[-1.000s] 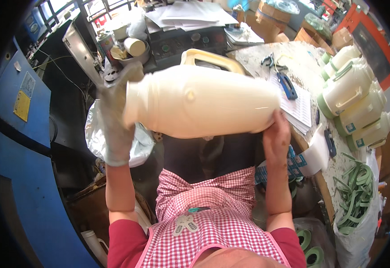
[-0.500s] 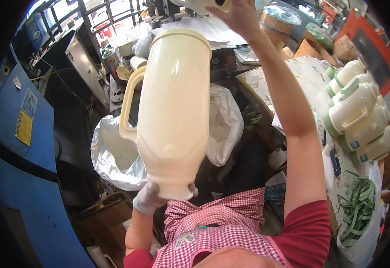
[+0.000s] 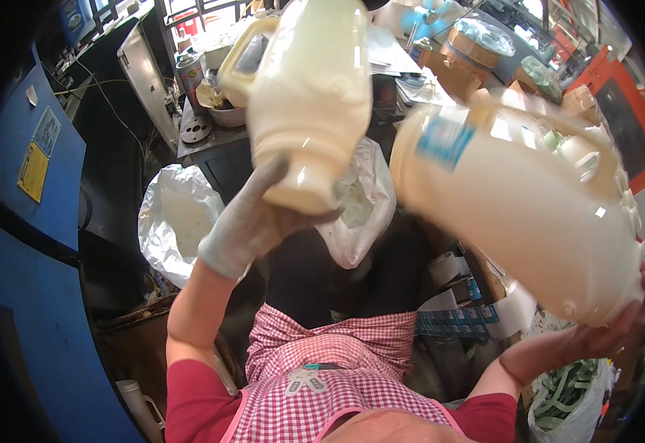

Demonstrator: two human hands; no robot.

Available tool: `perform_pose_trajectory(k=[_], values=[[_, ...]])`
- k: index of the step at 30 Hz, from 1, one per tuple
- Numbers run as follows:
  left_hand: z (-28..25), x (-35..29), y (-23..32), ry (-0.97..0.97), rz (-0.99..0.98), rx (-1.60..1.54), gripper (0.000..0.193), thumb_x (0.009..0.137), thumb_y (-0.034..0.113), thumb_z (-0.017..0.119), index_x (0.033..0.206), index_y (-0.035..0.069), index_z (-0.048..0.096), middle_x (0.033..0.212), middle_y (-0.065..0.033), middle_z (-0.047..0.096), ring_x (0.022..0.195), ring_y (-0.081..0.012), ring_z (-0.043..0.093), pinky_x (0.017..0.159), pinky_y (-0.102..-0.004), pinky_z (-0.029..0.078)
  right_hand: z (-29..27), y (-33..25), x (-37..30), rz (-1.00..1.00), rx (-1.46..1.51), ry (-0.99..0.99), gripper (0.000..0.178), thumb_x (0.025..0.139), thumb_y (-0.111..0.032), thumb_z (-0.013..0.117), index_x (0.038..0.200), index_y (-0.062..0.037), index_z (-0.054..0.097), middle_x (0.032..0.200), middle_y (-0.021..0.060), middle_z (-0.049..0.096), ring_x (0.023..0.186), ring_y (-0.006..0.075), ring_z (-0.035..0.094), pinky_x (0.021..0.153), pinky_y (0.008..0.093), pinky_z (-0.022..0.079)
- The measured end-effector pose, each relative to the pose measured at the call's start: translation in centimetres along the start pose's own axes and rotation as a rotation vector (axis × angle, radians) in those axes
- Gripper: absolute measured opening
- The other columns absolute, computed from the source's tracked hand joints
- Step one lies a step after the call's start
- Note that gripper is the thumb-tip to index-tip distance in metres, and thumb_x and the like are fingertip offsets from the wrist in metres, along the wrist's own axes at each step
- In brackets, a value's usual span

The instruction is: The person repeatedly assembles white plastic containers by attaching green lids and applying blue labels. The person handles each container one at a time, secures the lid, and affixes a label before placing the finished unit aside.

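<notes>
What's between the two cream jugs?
In the head view, the background between the jug in the left hand and the jug in the right hand shows white papers, dark equipment and, lower down, a white plastic bag.

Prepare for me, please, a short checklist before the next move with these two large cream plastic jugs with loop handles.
1. Left hand around the neck of the handled cream jug: ok.
2. Right hand touching the cream jug with the blue-and-white label, at its lower right end: ok.
3. Firmness of the right hand's hold: cannot tell, blurred.
4. Gap showing between both jugs: ok.
5. Glove on each hand: not ok, grey glove on the left only.
</notes>
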State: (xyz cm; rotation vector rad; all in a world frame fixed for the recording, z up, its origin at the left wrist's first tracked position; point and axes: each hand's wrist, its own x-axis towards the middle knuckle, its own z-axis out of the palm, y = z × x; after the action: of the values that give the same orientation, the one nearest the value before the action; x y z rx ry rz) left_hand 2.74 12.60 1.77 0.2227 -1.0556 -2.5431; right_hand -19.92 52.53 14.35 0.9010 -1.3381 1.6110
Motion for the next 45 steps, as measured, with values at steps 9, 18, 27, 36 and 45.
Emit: perform_pose_trajectory(k=[9, 18, 27, 36, 45], values=[[16.9, 22.0, 0.7, -0.133, 0.268, -0.257, 0.051, 0.105, 0.045, 0.066, 0.145, 0.019, 0.046, 0.134, -0.0114, 0.061, 0.115, -0.0251, 0.067, 0.099, -0.0518, 0.059, 4.0, 1.8, -5.9, 0.309, -0.091, -0.763, 0.027, 0.087, -0.01, 0.062, 0.109, 0.0015, 0.07, 0.114, 0.0145, 0.071, 0.109, 0.0252, 0.067, 0.102, 0.0384, 0.049], [12.3, 29.7, 8.2, -0.169, 0.189, -0.225, 0.046, 0.095, 0.053, 0.069, 0.13, 0.026, 0.059, 0.12, -0.0034, 0.066, 0.105, -0.0272, 0.067, 0.075, -0.0492, 0.062, 17.0, 8.2, -10.5, 0.499, 0.154, -0.973, 0.027, 0.092, -0.012, 0.071, 0.116, -0.0016, 0.07, 0.106, 0.0087, 0.075, 0.103, 0.0159, 0.071, 0.093, 0.0308, 0.054], [10.3, 31.4, 10.6, -0.16, 0.131, -0.088, 0.048, 0.097, 0.059, 0.062, 0.124, 0.019, 0.063, 0.119, -0.0074, 0.067, 0.107, -0.0267, 0.066, 0.086, -0.0449, 0.059, 29.0, 21.1, -13.3, 0.828, -0.016, -1.194, 0.08, 0.078, -0.033, 0.083, 0.147, -0.0039, 0.055, 0.112, 0.0176, 0.076, 0.107, 0.0263, 0.073, 0.095, 0.0365, 0.056], [-2.9, 13.8, 1.5, 0.132, 0.194, 0.017, 0.04, 0.112, 0.037, 0.051, 0.138, 0.008, 0.059, 0.128, -0.0178, 0.069, 0.108, -0.0291, 0.069, 0.103, -0.0386, 0.054, 35.7, 27.1, -17.2, 0.738, -0.061, -1.264, 0.115, 0.068, -0.042, 0.083, 0.16, 0.0074, 0.035, 0.146, 0.0334, 0.059, 0.136, 0.038, 0.059, 0.113, 0.0373, 0.046], [-14.9, -4.6, -7.6, 0.64, 0.111, -0.005, 0.023, 0.112, 0.031, 0.054, 0.103, 0.012, 0.063, 0.091, -0.0034, 0.066, 0.086, -0.0194, 0.068, 0.091, -0.0396, 0.059, 40.3, 30.2, -19.8, 0.719, -0.129, -1.392, 0.109, 0.076, -0.037, 0.088, 0.161, 0.0058, 0.036, 0.12, 0.022, 0.073, 0.11, 0.0247, 0.07, 0.099, 0.0333, 0.053]])
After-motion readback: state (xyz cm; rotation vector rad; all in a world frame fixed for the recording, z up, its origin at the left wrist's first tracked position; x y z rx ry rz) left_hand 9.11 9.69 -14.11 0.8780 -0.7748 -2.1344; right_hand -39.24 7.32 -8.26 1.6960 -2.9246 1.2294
